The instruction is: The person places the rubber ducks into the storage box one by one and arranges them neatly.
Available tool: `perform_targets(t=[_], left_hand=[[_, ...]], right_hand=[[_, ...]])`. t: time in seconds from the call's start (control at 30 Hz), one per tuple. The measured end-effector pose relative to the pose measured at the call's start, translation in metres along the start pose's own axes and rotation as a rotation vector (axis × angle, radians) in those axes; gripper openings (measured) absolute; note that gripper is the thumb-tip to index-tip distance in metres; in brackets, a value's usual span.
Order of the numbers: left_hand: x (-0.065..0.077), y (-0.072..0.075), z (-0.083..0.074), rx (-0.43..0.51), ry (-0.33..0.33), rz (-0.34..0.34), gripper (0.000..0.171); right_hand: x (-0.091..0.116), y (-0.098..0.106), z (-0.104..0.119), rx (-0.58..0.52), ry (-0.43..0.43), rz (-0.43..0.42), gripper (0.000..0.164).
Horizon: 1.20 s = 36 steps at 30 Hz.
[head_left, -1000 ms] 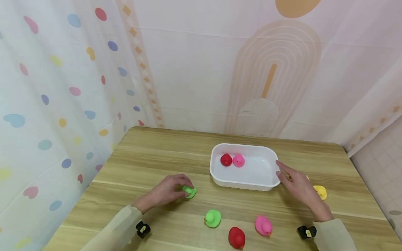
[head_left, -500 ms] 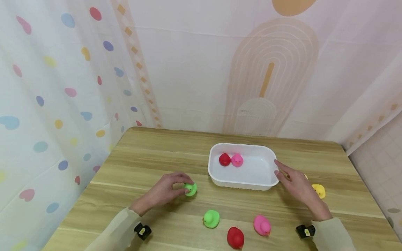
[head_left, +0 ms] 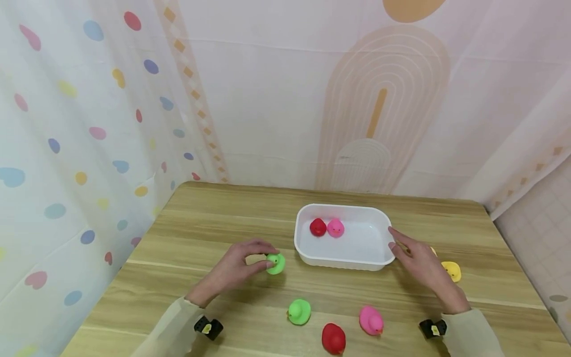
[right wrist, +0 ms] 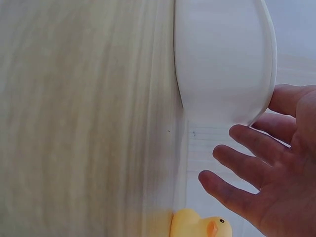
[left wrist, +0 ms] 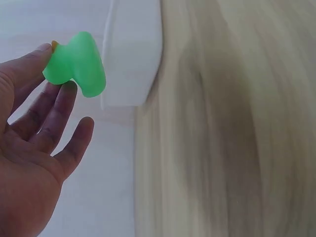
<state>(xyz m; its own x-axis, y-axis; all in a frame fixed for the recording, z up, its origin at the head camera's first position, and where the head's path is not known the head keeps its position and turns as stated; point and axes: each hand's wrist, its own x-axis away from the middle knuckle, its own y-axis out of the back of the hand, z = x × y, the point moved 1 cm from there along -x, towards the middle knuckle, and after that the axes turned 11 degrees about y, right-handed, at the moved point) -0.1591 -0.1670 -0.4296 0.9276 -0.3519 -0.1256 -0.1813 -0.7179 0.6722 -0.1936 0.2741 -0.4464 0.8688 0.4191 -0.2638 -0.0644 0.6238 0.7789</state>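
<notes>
My left hand (head_left: 241,263) pinches a green rubber duck (head_left: 277,264) between thumb and fingers, left of the white tub. In the left wrist view the green duck (left wrist: 79,64) is lifted clear of the table, tilted, its orange beak by the thumb. My right hand (head_left: 417,260) touches the right end of the white tub (head_left: 343,263), its fingers fairly straight. The right wrist view has the thumb and fingertips (right wrist: 239,132) at the tub's rim. A red duck (head_left: 318,227) and a pink duck (head_left: 336,228) sit inside the tub at its left end.
On the wooden table (head_left: 214,213) near me lie another green duck (head_left: 299,312), a red duck (head_left: 333,339) and a pink duck (head_left: 371,320). A yellow duck (head_left: 452,271) is beside my right wrist, with another partly hidden. Patterned curtains (head_left: 267,99) hang behind.
My left hand has picked the green duck up from the table and moved it slightly right and away from me, toward the tub. The right hand stays at the tub's end.
</notes>
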Motion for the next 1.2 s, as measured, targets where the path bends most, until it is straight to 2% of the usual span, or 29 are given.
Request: perform_targets(t=[0.17, 0.37, 0.63, 1.0, 1.2], left_hand=[[-0.004, -0.002, -0.005, 0.052, 0.032, -0.012, 0.024], [-0.01, -0.004, -0.011, 0.147, 0.032, -0.019, 0.02], [-0.02, -0.01, -0.02, 0.207, 0.031, 0.006, 0.024], [-0.035, -0.019, -0.035, 0.194, 0.062, 0.039, 0.027], [-0.043, -0.024, -0.042, 0.193, 0.032, 0.054, 0.026]], right_hand=[[0.0, -0.001, -0.001, 0.006, 0.004, -0.001, 0.051], [0.0, 0.0, 0.0, 0.009, 0.008, -0.003, 0.051], [0.0, 0.0, 0.0, -0.001, -0.004, 0.005, 0.052], [-0.001, 0.0, -0.002, 0.0, 0.005, 0.002, 0.051], [-0.001, 0.0, -0.001, -0.001, 0.003, 0.001, 0.051]])
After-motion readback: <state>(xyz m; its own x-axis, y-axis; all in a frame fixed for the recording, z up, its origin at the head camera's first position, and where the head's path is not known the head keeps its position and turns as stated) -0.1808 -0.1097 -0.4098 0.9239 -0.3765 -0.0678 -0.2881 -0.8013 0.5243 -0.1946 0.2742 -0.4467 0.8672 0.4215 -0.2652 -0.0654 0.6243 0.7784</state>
